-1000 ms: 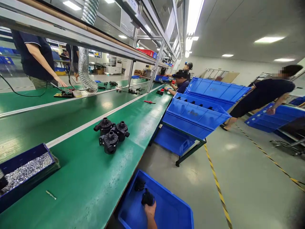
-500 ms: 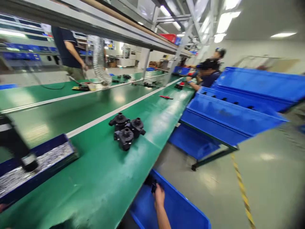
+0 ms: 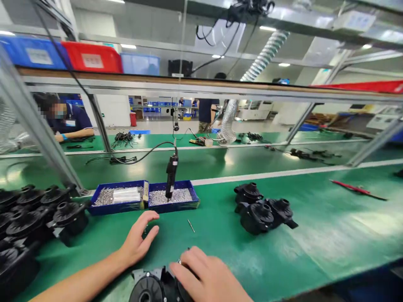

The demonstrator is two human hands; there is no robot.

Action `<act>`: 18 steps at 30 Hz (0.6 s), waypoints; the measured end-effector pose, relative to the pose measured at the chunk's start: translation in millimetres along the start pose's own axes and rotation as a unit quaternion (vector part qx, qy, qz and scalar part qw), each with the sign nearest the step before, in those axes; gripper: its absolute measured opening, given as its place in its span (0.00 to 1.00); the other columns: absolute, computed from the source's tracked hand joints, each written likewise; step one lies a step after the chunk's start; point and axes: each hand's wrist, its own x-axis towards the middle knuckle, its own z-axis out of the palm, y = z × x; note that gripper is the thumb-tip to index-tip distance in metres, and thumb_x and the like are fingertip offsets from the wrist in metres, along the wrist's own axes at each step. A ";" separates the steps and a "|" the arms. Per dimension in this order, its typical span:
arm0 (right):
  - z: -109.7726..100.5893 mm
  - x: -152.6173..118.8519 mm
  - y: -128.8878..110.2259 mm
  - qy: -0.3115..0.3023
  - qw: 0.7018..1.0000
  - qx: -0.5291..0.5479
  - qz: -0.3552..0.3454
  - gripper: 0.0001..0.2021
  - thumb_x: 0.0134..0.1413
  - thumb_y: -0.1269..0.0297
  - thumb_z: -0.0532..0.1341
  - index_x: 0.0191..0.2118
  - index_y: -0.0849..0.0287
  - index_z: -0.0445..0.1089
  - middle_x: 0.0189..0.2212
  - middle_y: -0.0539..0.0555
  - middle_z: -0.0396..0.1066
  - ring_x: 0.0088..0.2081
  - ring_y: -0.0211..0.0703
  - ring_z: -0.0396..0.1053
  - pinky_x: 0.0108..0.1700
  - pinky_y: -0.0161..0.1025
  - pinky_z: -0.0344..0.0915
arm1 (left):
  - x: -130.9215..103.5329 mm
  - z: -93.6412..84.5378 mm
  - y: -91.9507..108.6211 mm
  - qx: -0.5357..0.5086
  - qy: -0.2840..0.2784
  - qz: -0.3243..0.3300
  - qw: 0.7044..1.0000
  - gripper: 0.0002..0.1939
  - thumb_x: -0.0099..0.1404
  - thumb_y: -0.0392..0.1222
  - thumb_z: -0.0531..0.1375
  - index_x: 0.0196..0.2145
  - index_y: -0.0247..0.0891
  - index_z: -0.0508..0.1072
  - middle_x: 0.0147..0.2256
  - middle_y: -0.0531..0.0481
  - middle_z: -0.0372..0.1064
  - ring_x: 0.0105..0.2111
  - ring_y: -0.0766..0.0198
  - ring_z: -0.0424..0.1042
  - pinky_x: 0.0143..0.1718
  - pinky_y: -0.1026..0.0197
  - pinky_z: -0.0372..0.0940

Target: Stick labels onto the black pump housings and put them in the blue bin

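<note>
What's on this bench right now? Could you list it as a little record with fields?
Place: green bench on an assembly line
Right hand: resting on a black part at the near edge
Left hand: flat on the bench, open, holding nothing
Ahead: two blue trays of small screws, a driver standing in the right one
Loose: one screw on the bench
Right: three black parts clustered
Left: a group of black parts
Others: a person across the line
</note>
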 end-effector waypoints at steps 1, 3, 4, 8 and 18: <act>5.5 18.7 -3.4 -0.015 0.999 -0.026 -0.038 0.02 0.75 0.63 0.58 0.47 0.52 0.68 0.28 0.49 0.72 0.25 0.45 0.71 0.18 0.38 0.54 | 0.3 0.1 0.6 -0.008 0.002 0.003 1.000 0.11 0.79 0.43 0.58 0.56 0.45 0.73 0.55 0.42 0.74 0.56 0.54 0.75 0.61 0.51 0.71; 17.0 38.5 -9.1 -0.035 0.992 -0.066 -0.100 0.04 0.75 0.59 0.58 0.51 0.49 0.65 0.24 0.45 0.67 0.21 0.46 0.65 0.17 0.40 0.43 | 0.7 1.4 2.2 -0.021 0.002 0.012 1.000 0.11 0.79 0.43 0.57 0.56 0.45 0.73 0.55 0.42 0.74 0.56 0.54 0.74 0.61 0.51 0.71; 21.7 42.3 -11.3 -0.038 0.988 -0.079 -0.126 0.07 0.75 0.57 0.57 0.54 0.46 0.63 0.23 0.44 0.66 0.20 0.46 0.62 0.17 0.41 0.40 | 0.7 2.4 3.1 -0.026 0.000 0.017 1.000 0.11 0.79 0.43 0.57 0.56 0.45 0.72 0.55 0.42 0.74 0.56 0.54 0.74 0.61 0.51 0.71; 29.0 46.2 -20.2 -0.041 0.981 -0.090 -0.169 0.09 0.74 0.59 0.58 0.56 0.44 0.61 0.21 0.43 0.65 0.19 0.46 0.60 0.18 0.42 0.34 | -1.7 6.5 5.1 -0.043 -0.024 0.035 0.998 0.11 0.80 0.42 0.55 0.57 0.45 0.71 0.55 0.42 0.73 0.56 0.55 0.74 0.62 0.53 0.70; -49.2 -22.2 -23.1 -0.048 0.997 -0.044 0.042 0.27 0.83 0.53 0.40 0.35 0.53 0.68 0.18 0.46 0.69 0.17 0.40 0.69 0.13 0.40 0.50 | -3.0 1.3 -3.9 -0.025 0.000 0.022 0.999 0.11 0.78 0.49 0.59 0.52 0.45 0.77 0.54 0.43 0.76 0.54 0.53 0.78 0.58 0.56 0.74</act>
